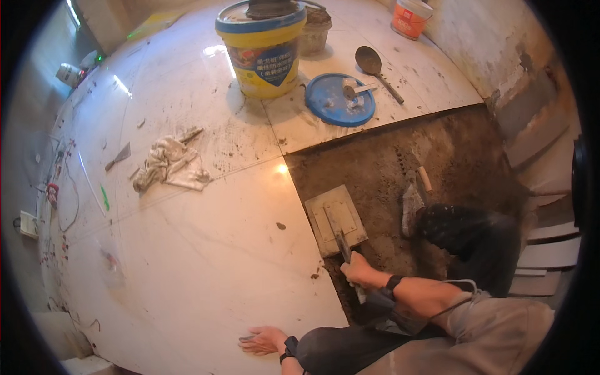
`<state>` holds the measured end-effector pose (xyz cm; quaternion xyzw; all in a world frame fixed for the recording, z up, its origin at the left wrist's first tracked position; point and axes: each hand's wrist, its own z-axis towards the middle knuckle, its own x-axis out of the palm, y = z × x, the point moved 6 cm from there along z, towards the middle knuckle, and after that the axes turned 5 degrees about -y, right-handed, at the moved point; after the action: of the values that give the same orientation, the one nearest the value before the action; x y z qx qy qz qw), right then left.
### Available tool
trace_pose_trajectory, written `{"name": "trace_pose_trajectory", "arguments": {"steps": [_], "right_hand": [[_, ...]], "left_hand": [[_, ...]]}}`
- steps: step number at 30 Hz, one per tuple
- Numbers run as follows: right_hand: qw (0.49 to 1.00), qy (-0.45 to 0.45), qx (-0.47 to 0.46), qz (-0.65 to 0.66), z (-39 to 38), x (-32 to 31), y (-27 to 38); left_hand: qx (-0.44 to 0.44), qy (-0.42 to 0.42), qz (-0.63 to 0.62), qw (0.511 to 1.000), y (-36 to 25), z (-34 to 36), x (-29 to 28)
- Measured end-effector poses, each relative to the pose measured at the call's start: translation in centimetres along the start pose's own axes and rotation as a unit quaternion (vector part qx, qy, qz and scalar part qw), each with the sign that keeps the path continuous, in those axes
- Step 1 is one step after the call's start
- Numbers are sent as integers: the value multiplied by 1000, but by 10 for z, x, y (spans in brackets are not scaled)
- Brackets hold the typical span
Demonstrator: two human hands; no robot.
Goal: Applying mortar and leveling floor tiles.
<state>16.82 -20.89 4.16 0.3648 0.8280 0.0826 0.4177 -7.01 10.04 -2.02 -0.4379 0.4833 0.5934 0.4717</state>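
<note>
My right hand (pixel 361 271) grips the handle of a tamping paddle (pixel 355 229), whose pale, flat square plate lies over the brown mortar bed (pixel 375 165), close to the edge of the white floor tiles (pixel 237 250). Palm down with fingers spread, my left hand (pixel 262 340) rests on those tiles near the lower edge, holding nothing. Beyond the paddle, a tool with a wooden handle (pixel 425 179) stands out beside my shoe (pixel 411 209); the rest of it is hidden.
A yellow bucket (pixel 259 65) with a blue rim stands at the far side, near a blue lid (pixel 337 111) and a ladle (pixel 369 60). To the left lie a crumpled rag (pixel 170 165) and a scraper (pixel 119 156). An orange-and-white bucket (pixel 410 20) is by the right wall.
</note>
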Motion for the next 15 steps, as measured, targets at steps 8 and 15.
{"name": "trace_pose_trajectory", "arguments": {"steps": [8,15], "right_hand": [[942,152,129,268,-3,-11,-14],[866,-118,83,478,35,-119,-24]], "left_hand": [[1,-6,-24,1000,0,-2,-3],[2,-3,-12,1000,0,-2,-2]]}}
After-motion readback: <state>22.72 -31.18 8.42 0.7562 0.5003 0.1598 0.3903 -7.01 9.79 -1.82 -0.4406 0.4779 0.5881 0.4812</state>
